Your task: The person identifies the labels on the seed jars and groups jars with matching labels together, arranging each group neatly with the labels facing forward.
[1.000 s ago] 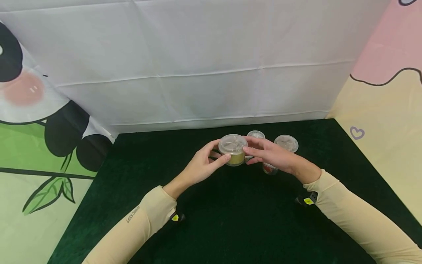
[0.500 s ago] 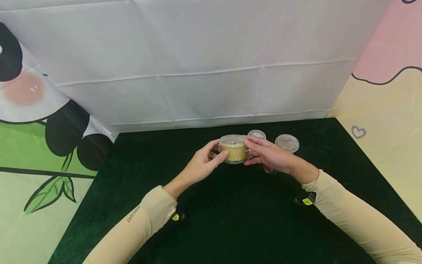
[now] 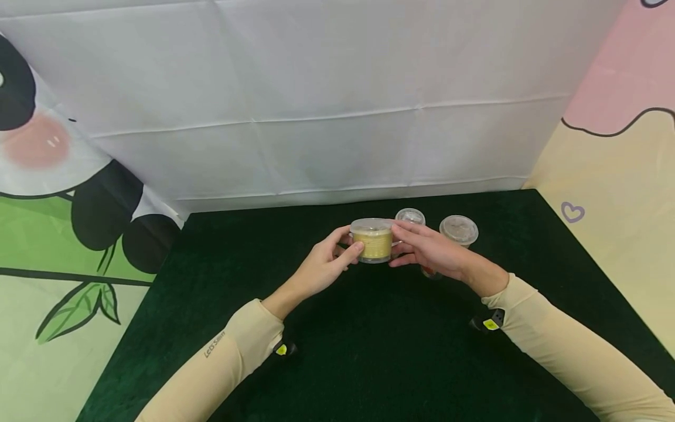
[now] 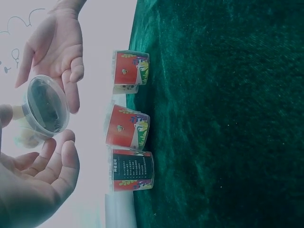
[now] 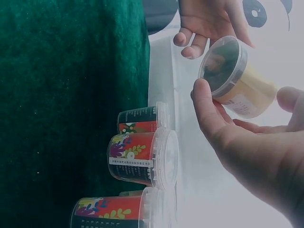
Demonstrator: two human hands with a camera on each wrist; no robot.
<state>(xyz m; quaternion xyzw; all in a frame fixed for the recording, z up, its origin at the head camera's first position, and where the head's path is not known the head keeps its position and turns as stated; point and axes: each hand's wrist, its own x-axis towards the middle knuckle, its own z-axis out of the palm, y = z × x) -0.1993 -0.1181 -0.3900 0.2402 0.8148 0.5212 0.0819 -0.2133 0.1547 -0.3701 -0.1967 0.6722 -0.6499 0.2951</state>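
Note:
A clear plastic tub (image 3: 373,241) with a lid and a yellow wrap or filling is held up between both hands, its side turned toward the head view. My left hand (image 3: 324,261) grips its left side, thumb in front and fingers partly hidden behind. From the right, my right hand (image 3: 429,249) holds it, thumb near the lid's rim and fingers along the side. In the left wrist view the dark round base of the tub (image 4: 49,105) shows; the right wrist view gives the tub (image 5: 237,80) tilted, with a pale label on its side.
Beyond the right hand stand lidded plastic cups (image 3: 459,230), one partly hidden. Red and dark printed wraps show on the cups (image 5: 130,156) in the wrist views. Dark green cloth (image 3: 348,351) covers the table, and a white cloth wall (image 3: 316,105) rises behind.
The tub has tipped, so its lid, seen from above a second ago, now appears edge-on and its yellow side faces the head view. Both hands stay nearly in place.

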